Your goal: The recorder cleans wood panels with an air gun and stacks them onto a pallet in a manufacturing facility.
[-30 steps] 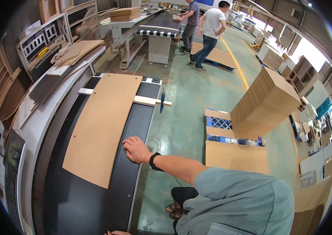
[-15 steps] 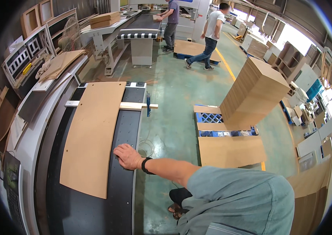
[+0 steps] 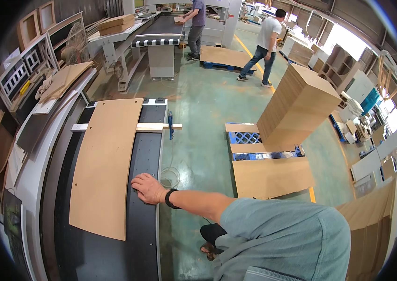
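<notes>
My right hand rests palm down on a dark, dotted work table, close to its right edge. Its fingers are a little bent and apart, and nothing shows in them. A dark band circles the wrist. Just left of the fingertips lies a long tan wooden panel with slightly curved sides and small holes; a narrow gap separates it from my hand. Under its far part runs a pale wooden strip, held at the table's right edge by a blue clamp. My left hand is out of sight.
Right of the table, a tall stack of tan boards stands on a blue pallet. Beyond are a striped-end conveyor, a worker beside it and a walking person. Boards lie on the left-hand machine.
The view has shifted slightly, so the table and panel appear a little further left. The walking person has moved to the right. My hand stays on the table beside the panel.
</notes>
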The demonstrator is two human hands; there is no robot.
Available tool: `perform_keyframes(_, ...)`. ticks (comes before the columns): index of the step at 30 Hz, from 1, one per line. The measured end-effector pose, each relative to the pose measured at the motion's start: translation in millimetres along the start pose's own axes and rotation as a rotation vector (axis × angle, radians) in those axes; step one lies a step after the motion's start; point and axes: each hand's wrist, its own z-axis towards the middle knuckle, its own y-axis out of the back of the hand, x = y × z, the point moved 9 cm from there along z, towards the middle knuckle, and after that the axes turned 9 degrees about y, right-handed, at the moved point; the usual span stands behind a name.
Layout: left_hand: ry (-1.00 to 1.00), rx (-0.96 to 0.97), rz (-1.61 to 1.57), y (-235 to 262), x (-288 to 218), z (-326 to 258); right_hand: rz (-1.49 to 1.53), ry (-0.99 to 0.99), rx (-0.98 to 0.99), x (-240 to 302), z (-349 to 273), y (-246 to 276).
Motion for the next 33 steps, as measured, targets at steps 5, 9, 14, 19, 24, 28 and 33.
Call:
perform_keyframes(5, 0.004, 0.037, 0.014, 8.4, -1.4, 6.7, 0.005, 0.006, 0.001, 3.7, 2.2, -5.4)
perform_keyframes(9, 0.003, 0.067, 0.017, 5.0, -8.5, 6.6, -0.033, -0.001, 0.012, -4.3, -0.4, -1.2)
perform_keyframes(14, 0.037, 0.054, -0.019, 7.9, -2.5, 2.3, -0.029, 0.001, -0.026, 1.2, -2.9, -1.1)
perform_keyframes(19, 0.006, 0.014, -0.053, 9.6, -9.5, 0.0, -0.04, -0.016, 0.003, -4.0, -5.3, -0.3)
perform_keyframes(24, -0.092, 0.086, 0.006, -34.2, 78.0, -23.1, 0.023, -0.089, 0.039, -4.0, 4.7, -47.2)
perform_keyframes(28, 0.122, 0.207, -0.194, -47.2, 53.8, -26.0, 0.211, -0.101, 0.107, -37.8, -18.6, -39.4)
perform_keyframes(33, 0.112, 0.281, -0.084, -23.7, 35.6, -3.7, -0.104, 0.112, 0.2, -16.5, -1.3, -26.7)
